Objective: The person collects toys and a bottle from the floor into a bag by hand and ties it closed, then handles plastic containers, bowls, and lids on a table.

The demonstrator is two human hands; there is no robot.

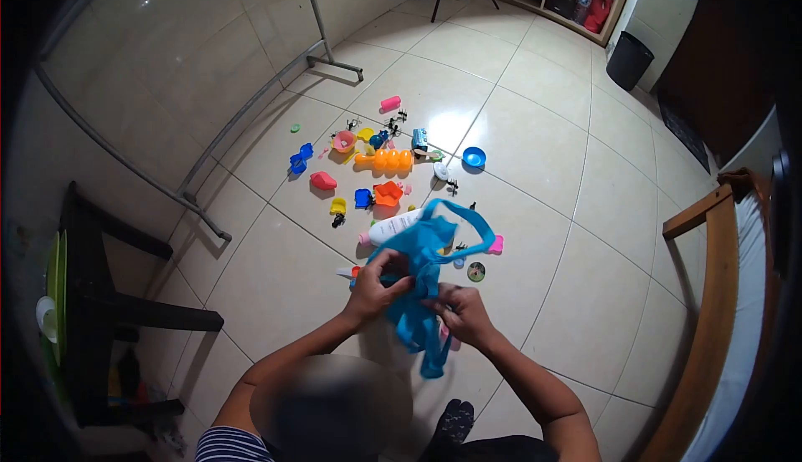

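Pinching bag (424, 241) between thumb and bent fingers of left hand (380, 285) and right hand (463, 312); holding it bunched above floor (535, 278), partly hiding bottle (390, 229), near toys (389, 160).

We are seeing white glare on the floor (452, 124) beyond our fingers (397, 288), while dark, bowed edges are surrounding them.

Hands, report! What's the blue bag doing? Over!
Left hand, right hand: both holding bag. Bag crumpled, partly hiding white bottle. Toys scattered beyond.
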